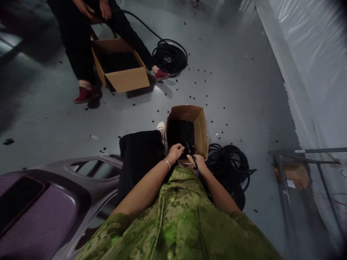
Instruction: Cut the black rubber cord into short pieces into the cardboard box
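In my right hand (pixel 200 163) is a pair of scissors (pixel 193 159) with black handles, their blades spread and pointing up toward my left hand. My left hand (pixel 175 152) is closed in a pinch close to the blades; what its fingers hold is too small and dark to name. Both hands are over the near edge of a cardboard box (pixel 201 126) standing between my legs. Many small black pieces (pixel 187 130) lie inside it. A tangled coil of black tubing (pixel 229 162) rests on the floor, right of the box.
A seated person (pixel 78 43) faces me across the floor, with another cardboard box (pixel 130 80) of black pieces between their feet. Beside them lies a second black coil (pixel 170 57). A purple chair (pixel 54 213) holds a dark phone-like slab (pixel 20 200). A metal frame (pixel 311 151) stands right.
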### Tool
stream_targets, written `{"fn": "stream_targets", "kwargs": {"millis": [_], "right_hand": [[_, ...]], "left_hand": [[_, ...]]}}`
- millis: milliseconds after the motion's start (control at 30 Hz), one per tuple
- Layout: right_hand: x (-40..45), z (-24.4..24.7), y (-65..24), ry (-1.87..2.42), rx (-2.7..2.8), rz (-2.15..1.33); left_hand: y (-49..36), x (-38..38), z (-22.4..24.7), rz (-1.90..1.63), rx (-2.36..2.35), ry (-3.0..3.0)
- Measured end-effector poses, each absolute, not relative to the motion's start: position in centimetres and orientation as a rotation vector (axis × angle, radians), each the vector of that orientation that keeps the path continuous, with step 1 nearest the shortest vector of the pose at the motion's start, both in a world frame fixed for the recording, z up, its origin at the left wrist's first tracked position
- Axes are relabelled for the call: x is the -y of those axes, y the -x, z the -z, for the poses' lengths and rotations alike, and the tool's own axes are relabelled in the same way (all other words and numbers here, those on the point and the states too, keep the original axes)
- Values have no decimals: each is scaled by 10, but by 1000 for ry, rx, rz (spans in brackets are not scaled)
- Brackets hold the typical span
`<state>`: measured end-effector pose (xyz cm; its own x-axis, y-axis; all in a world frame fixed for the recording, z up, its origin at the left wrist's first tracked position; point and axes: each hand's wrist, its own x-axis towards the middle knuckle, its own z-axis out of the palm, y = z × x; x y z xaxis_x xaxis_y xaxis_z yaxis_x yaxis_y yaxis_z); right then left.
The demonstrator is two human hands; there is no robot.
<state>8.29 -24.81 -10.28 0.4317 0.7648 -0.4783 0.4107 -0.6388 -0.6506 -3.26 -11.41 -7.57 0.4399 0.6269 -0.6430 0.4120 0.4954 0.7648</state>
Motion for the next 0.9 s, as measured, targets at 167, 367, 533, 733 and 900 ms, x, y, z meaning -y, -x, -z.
{"fn": "stream_targets", "kwargs": {"millis": [167,367,533,733,900], "right_hand": [[242,105,-73,2334,1067,-835],[250,111,-68,2196,822,-1051],[265,105,-76,1944,594,-1275],[272,87,-81,2037,865,-1208],[268,79,-82,2108,1069,-1084]], "left_hand": [[32,114,74,-197,-1239,-1048],[33,112,65,-246,-1238,-973],[30,114,59,-289,-1162,-911],[31,114,53,-308,-1118,-861],[32,114,48,-314,-1108,-848]]}}
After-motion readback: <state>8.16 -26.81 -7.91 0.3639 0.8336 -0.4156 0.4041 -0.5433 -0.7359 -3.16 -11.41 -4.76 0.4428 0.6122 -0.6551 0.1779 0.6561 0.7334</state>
